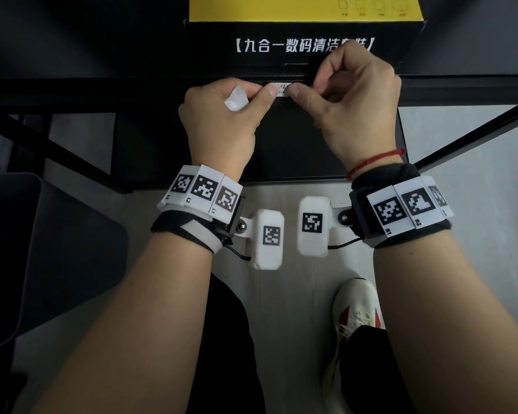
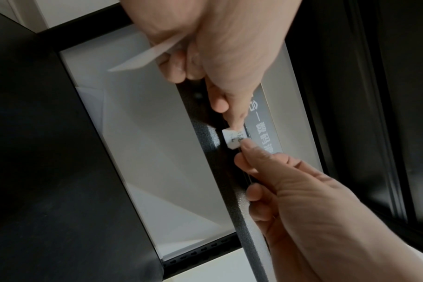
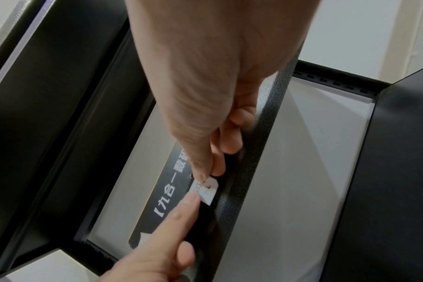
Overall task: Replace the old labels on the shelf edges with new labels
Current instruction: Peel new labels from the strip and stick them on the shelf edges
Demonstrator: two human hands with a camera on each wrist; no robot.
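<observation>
A small white printed label (image 1: 282,90) lies against the black shelf edge (image 1: 132,88), and both hands meet at it. My left hand (image 1: 266,92) presses its thumb on the label's left end, while its curled fingers hold a white backing strip (image 1: 237,100). My right hand (image 1: 299,89) pinches the label's right end between thumb and forefinger, with the other fingers curled. The left wrist view shows the label (image 2: 234,139) between the two thumb tips and the strip (image 2: 143,59) sticking out of the left fist. The label (image 3: 205,190) also shows in the right wrist view.
A black and yellow box (image 1: 305,46) with white lettering stands on the shelf just behind the label. A lower black shelf (image 1: 281,138) lies beneath the hands. A dark grey bin (image 1: 27,249) stands at the left on the pale floor, and a white shoe (image 1: 356,312) below.
</observation>
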